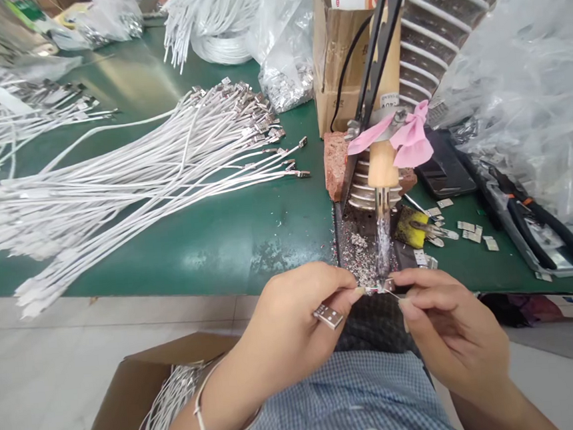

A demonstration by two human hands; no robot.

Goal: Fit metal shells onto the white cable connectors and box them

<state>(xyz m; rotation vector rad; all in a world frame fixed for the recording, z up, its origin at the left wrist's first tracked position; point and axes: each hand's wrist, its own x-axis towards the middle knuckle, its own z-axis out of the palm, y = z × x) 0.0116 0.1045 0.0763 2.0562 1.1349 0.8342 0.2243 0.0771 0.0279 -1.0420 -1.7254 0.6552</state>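
Observation:
My left hand is closed in a pinch on a small metal USB connector and holds its tip up to the soldering iron's tip. My right hand is pinched on a thin wire that meets the connector right under the iron. The soldering iron has a wooden handle with a pink ribbon tied round it and stands fixed, pointing down at the green table's front edge. A white cable loops round my left wrist.
A big bundle of white cables with metal ends lies left on the green table. A cardboard box of cables sits below. Pliers, loose metal shells, plastic bags and a cardboard box crowd the right.

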